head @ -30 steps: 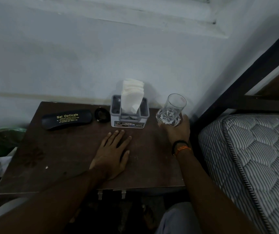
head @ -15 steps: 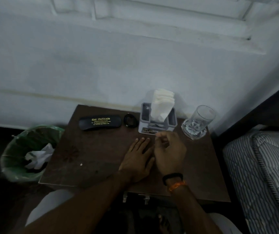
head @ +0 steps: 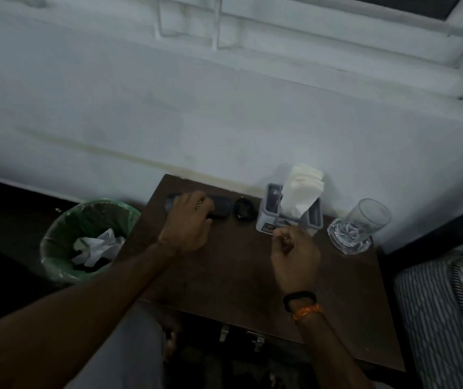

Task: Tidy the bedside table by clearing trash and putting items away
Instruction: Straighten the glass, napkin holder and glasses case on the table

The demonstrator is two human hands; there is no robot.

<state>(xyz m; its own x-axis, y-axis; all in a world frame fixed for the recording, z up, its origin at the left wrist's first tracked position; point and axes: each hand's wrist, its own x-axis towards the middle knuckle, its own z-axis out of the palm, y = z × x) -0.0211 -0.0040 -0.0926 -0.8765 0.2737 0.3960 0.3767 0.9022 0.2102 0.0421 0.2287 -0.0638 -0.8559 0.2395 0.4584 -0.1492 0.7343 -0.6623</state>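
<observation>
Left hand (head: 187,224) has left its flat rest mid-table and now grips the black spectacle case (head: 219,209) at the far left edge, fingers curled over it. Likely the next item to put away. Right hand (head: 295,252) hovers near the tissue holder (head: 289,214), fingers loosely curled, thumb and forefinger together; whether they pinch anything I cannot tell. Glass (head: 358,226) stands released at far right. Bin (head: 56,242) left of bedside table (head: 238,276) holds crumpled paper; black ring-shaped object (head: 243,210) sits untouched.

Back row on table (head: 238,276), left to right: case (head: 220,207), band (head: 243,209), tissue holder (head: 267,220), glass (head: 356,228). Bin (head: 56,248) left, mattress (head: 443,318) right.
</observation>
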